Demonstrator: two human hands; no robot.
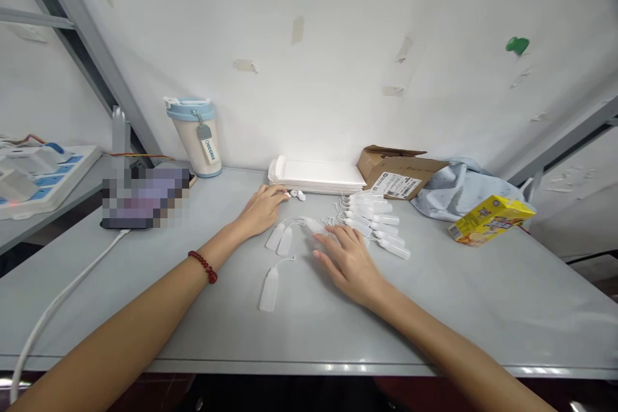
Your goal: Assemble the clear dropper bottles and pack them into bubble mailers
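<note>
Tags (284,242): two translucent white ones side by side between the hands, a lone tag (269,290) nearer the front of the table (434,328).
Right hand (348,261): fingers spread — over a further tag (313,225), contact unclear.
Left hand (263,209): fingertips at small white pieces (300,195) — cannot tell whether pinching one.
Pile (374,219): more tags, just beyond the right hand, before an open carton (374,163).
</note>
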